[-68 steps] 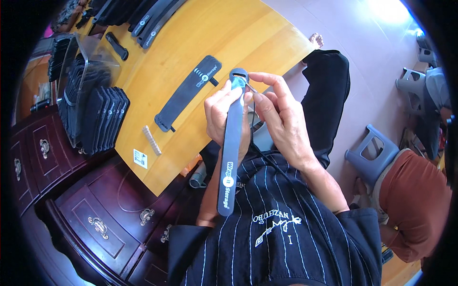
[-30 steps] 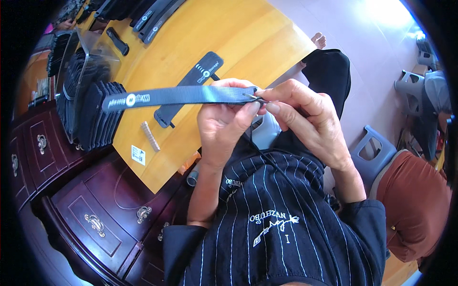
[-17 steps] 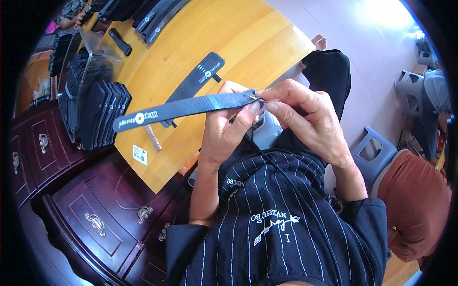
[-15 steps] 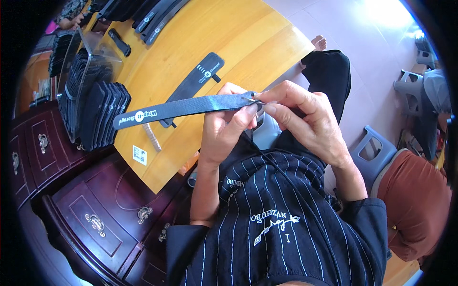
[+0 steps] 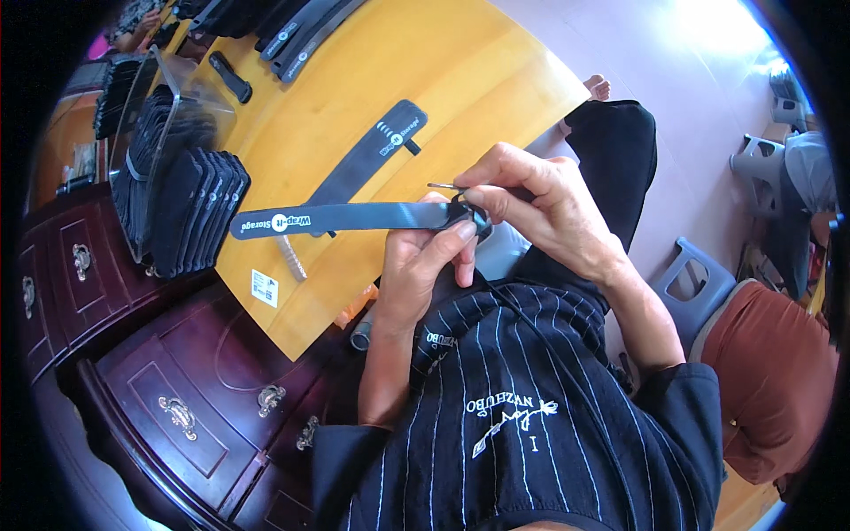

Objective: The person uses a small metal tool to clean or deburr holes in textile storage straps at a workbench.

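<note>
Here you are with a long, dark grey webbing strap with a rounded end and pale lettering (image 5: 354, 218), stretched out leftward in mid-air above the corner of the yellow wooden table (image 5: 469, 66). Your left hand (image 5: 413, 270) has its thumb clamped over the strap's near end, fingers underneath, right beside a small black loop (image 5: 481, 219). And your right hand (image 5: 562, 221): thumb and forefinger pinched together on a slim, metallic-looking pointed piece (image 5: 440, 186), its tip poking out just above the webbing; the other fingers look curled, though you can't tell what they touch. That strap should be light, springy along its length, hardly fragile; the far end juts out unsupported, so best grip near the loop, thumb flat. The slim piece looks hard and likely slippery: take it by the shank, clear of the point.
</note>
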`<action>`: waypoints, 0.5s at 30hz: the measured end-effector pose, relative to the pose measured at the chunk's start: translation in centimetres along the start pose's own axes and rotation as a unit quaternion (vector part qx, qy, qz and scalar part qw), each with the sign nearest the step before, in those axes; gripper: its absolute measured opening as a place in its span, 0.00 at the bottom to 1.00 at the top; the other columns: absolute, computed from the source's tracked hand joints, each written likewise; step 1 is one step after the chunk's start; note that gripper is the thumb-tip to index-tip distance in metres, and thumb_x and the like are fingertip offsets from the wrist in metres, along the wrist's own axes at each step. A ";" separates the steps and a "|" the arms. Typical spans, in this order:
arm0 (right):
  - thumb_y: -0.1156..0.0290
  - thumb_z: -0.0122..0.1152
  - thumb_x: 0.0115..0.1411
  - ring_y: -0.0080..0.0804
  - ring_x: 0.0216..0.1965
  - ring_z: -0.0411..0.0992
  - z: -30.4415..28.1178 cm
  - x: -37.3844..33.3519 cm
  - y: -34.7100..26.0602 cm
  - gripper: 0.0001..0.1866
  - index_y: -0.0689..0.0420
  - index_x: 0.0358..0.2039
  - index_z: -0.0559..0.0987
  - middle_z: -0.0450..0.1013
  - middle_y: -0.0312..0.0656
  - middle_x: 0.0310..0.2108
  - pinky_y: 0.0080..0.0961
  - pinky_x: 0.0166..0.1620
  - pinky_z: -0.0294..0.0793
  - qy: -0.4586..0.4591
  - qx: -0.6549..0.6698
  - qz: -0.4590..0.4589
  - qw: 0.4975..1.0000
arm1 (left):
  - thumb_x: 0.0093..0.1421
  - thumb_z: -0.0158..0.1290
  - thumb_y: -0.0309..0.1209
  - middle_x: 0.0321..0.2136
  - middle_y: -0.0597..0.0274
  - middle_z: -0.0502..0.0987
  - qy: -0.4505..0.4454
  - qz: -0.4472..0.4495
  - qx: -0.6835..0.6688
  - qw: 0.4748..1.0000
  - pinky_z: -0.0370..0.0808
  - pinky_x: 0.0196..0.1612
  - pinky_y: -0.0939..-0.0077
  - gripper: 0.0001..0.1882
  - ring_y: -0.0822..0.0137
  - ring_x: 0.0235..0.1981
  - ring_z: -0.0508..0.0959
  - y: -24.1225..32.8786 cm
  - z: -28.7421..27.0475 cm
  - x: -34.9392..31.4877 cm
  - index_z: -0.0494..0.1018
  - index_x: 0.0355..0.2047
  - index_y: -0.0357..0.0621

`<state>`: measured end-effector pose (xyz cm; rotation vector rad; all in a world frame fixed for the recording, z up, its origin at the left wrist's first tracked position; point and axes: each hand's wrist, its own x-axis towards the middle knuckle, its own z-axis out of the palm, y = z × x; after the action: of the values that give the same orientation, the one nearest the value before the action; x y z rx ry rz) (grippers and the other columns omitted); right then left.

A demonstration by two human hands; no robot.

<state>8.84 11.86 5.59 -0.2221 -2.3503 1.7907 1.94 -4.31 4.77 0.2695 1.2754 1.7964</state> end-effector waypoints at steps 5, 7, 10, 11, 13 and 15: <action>0.72 0.57 0.61 0.20 0.23 0.72 -0.9 2.9 0.1 0.07 0.62 0.36 0.76 0.74 0.37 0.22 0.17 0.28 0.71 -0.022 -0.027 -0.058 0.998 | 0.60 0.51 0.30 0.17 0.66 0.68 0.046 -0.006 0.028 0.999 0.63 0.16 0.86 0.07 0.77 0.14 0.67 1.2 -0.3 0.9 0.67 0.29 0.40; 0.71 0.56 0.61 0.20 0.23 0.72 -0.9 3.3 0.2 0.07 0.61 0.37 0.77 0.74 0.37 0.22 0.17 0.28 0.71 -0.038 -0.054 -0.088 0.994 | 0.60 0.51 0.30 0.17 0.66 0.68 0.058 -0.001 0.025 0.998 0.62 0.16 0.87 0.08 0.77 0.14 0.66 1.4 -0.3 0.8 0.67 0.28 0.40; 0.65 0.58 0.58 0.37 0.27 0.77 -0.4 4.2 0.0 0.07 0.53 0.35 0.76 0.76 0.40 0.23 0.28 0.29 0.74 -0.024 -0.081 -0.108 0.991 | 0.59 0.51 0.31 0.16 0.66 0.68 0.081 -0.001 0.011 0.997 0.62 0.15 0.87 0.08 0.78 0.14 0.66 2.0 -0.4 0.7 0.68 0.28 0.40; 0.66 0.58 0.58 0.37 0.27 0.77 -0.2 4.5 0.1 0.07 0.53 0.35 0.76 0.76 0.40 0.23 0.28 0.29 0.74 -0.017 -0.101 -0.144 0.984 | 0.59 0.51 0.31 0.16 0.66 0.68 0.088 -0.001 -0.001 0.996 0.62 0.15 0.87 0.08 0.78 0.13 0.66 2.1 -0.5 0.7 0.68 0.27 0.39; 0.66 0.57 0.58 0.37 0.27 0.77 0.4 4.9 0.6 0.07 0.53 0.36 0.76 0.76 0.40 0.24 0.28 0.29 0.74 -0.011 -0.100 -0.153 0.983 | 0.59 0.51 0.31 0.16 0.67 0.68 0.094 -0.002 -0.014 0.995 0.61 0.15 0.87 0.09 0.77 0.13 0.65 2.2 -0.7 0.7 0.69 0.27 0.39; 0.66 0.57 0.58 0.37 0.27 0.77 0.6 5.2 0.4 0.07 0.52 0.36 0.76 0.77 0.40 0.25 0.28 0.29 0.74 -0.005 -0.097 -0.161 0.982 | 0.60 0.51 0.32 0.17 0.67 0.68 0.106 0.007 -0.017 0.994 0.60 0.15 0.86 0.10 0.78 0.13 0.65 2.5 -0.6 0.8 0.70 0.25 0.39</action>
<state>3.66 12.60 5.32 0.1369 -2.4023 1.4190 -0.20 -4.33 6.34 0.0705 1.3906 1.8952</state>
